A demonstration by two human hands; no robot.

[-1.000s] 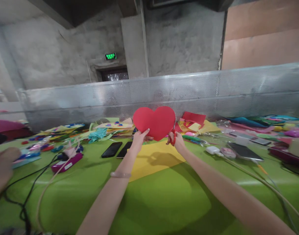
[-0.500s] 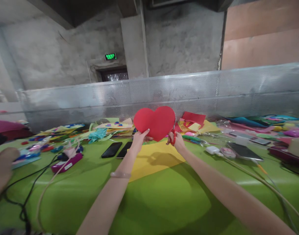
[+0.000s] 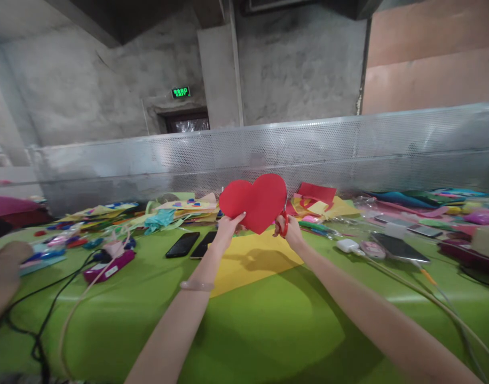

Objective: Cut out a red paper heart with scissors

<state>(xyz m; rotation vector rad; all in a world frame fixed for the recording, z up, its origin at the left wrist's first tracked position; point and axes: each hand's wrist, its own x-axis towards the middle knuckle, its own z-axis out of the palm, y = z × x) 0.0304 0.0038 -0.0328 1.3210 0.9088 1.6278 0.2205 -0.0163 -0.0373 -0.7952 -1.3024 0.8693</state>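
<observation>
A red paper heart (image 3: 254,202) is held up in the middle of the view, its point downward. My left hand (image 3: 231,225) pinches its lower left edge, thumb in front. My right hand (image 3: 289,230) is closed around red-handled scissors (image 3: 284,225); their blades stand upright along the heart's right edge. Whether the blades touch the paper I cannot tell. Beneath both hands a yellow sheet (image 3: 248,266) lies on the green table (image 3: 268,330), with the heart's shadow on it.
Two black phones (image 3: 182,245) lie left of the yellow sheet. A purple power strip (image 3: 109,266) with cables sits further left. Red paper scraps (image 3: 316,193) are piled behind the scissors. A white charger (image 3: 347,245) and another phone (image 3: 400,247) are at right. Someone else's hand (image 3: 8,272) shows at the left edge.
The heart has tilted slightly, its left lobe and its point a little lower. Both hands stay almost where they were, still holding the heart and the scissors.
</observation>
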